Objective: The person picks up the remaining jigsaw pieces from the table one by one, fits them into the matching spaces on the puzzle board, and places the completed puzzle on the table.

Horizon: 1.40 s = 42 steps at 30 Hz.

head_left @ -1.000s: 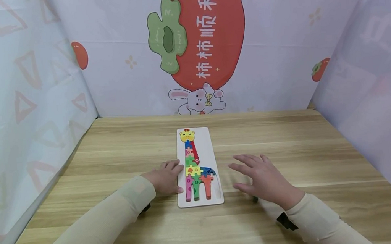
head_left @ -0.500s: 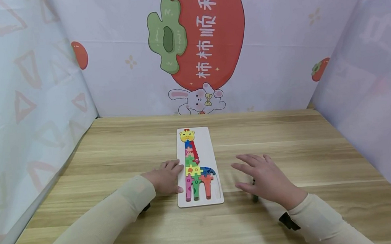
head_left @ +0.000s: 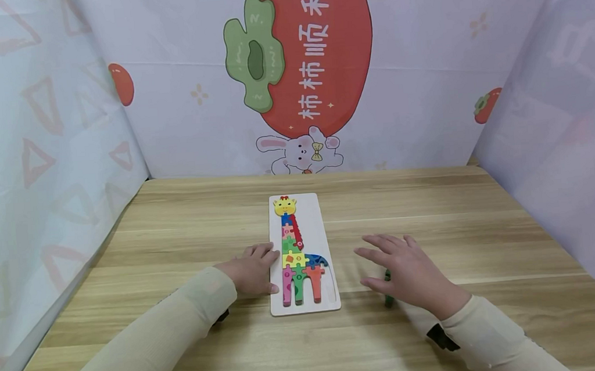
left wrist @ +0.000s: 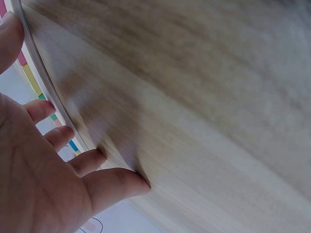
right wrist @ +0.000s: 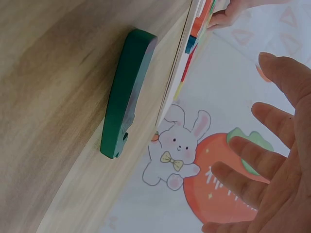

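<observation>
A white giraffe jigsaw board point(head_left: 309, 216) lies on the table, with colourful numbered pieces set in it. At its lower right, beside the orange leg piece point(head_left: 315, 283), is a bare recess. My left hand point(head_left: 249, 272) rests at the board's left edge, thumb and fingertips at the rim; in the left wrist view its fingers point(left wrist: 59, 138) are spread along that edge. My right hand point(head_left: 412, 275) hovers right of the board with fingers parted, holding nothing. Below it a dark green puzzle piece point(right wrist: 129, 94) lies on the table, mostly hidden by the hand in the head view.
The wooden tabletop point(head_left: 200, 216) reaches back to a printed cloth backdrop point(head_left: 405, 84) with a large persimmon and a rabbit. Cloth walls also stand at the left point(head_left: 36, 130) and right point(head_left: 575, 117).
My right hand has drifted slightly to the right, so more of the green puzzle piece shows beside the thumb. The left hand and the board have stayed put.
</observation>
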Available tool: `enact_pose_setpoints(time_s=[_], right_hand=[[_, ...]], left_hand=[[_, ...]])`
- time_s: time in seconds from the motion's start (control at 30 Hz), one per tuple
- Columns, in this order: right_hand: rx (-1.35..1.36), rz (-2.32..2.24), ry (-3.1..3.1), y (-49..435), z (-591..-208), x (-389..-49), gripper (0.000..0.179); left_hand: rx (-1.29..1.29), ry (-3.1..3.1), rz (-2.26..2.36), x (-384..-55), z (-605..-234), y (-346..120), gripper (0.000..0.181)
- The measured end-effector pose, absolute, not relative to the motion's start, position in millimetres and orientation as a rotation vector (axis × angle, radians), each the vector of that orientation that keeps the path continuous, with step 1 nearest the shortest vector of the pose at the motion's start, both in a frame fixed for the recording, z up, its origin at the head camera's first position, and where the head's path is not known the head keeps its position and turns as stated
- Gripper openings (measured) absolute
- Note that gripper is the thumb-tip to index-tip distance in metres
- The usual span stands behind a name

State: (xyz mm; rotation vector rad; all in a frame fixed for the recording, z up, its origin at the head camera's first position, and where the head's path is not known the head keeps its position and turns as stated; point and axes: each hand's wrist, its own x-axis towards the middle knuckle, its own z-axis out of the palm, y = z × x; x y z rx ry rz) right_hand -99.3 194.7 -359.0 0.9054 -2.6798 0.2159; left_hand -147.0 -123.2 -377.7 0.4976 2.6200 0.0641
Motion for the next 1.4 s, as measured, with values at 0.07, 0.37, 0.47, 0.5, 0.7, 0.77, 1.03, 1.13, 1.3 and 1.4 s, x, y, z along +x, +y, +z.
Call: enact_pose_setpoints(time_s=[0.07,0.37,0.47,0.5,0.7,0.77,1.03,1.13,1.3,1.4], right_hand=[[0.905,0.217,-2.679,195,-359,-99,0.057],[0.881,0.213,-2.701,196,-359,-98,0.057],[0.876,0.211,-2.707,197,-359,-98,0.057],[0.876,0.212,-2.708,197,-359,-98,0.057],[0.872,0.218,-2.707,199,-361,-97,0.057],[0.87,0.218,-2.706,200,-361,-97,0.057],[0.88,0.229,-2.689,203,-362,-96,0.057],[0.881,0.232,-2.691,204,-362,-96,0.057],[0.876,0.226,-2.697,206,-362,-95,0.057],[0.873,0.223,-2.695,207,-362,-96,0.057]], left_hand=[[0.498,2.62,0.064,-147,-378,-123,0.083],[0.485,2.619,0.08,-147,-378,-123,0.083],[0.481,2.62,0.082,-147,-379,-123,0.083],[0.481,2.621,0.082,-147,-379,-123,0.083],[0.486,2.624,0.083,-148,-380,-123,0.083],[0.486,2.624,0.083,-148,-380,-123,0.083],[0.484,2.625,0.094,-147,-379,-123,0.083],[0.485,2.627,0.096,-147,-379,-123,0.083],[0.482,2.629,0.101,-147,-380,-123,0.082],[0.483,2.629,0.1,-147,-380,-124,0.082]])
